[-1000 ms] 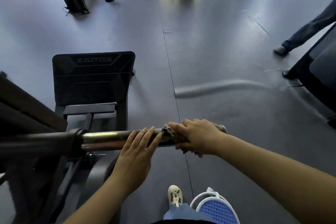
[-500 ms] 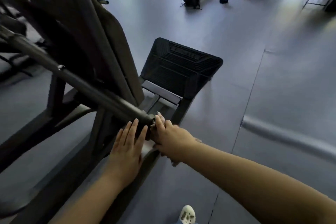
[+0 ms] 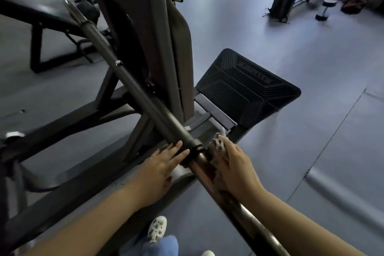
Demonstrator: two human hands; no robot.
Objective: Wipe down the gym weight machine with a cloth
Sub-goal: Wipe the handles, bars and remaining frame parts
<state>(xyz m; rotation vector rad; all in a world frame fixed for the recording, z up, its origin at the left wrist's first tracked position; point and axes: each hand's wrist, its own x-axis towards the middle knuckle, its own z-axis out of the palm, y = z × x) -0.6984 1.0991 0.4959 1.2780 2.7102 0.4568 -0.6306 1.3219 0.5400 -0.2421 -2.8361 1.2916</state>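
While I lean over the weight machine (image 3: 145,33), this is what my fingers meet:
Cloth (image 3: 218,147): small, soft and limp, bunched under my right hand (image 3: 232,164), which curls around it and presses it on the bar.
Bar (image 3: 133,91): long steel, stiff and probably heavy; the shiny sleeve (image 3: 199,166) near me looks slippery.
Left hand (image 3: 162,164): fingers straight, lying flat against the dark part beside the collar (image 3: 195,147), gripping nothing.
Where to hold: I judge the cloth should wrap the sleeve, palm on top.
Footplate (image 3: 247,91): behind, not touched.
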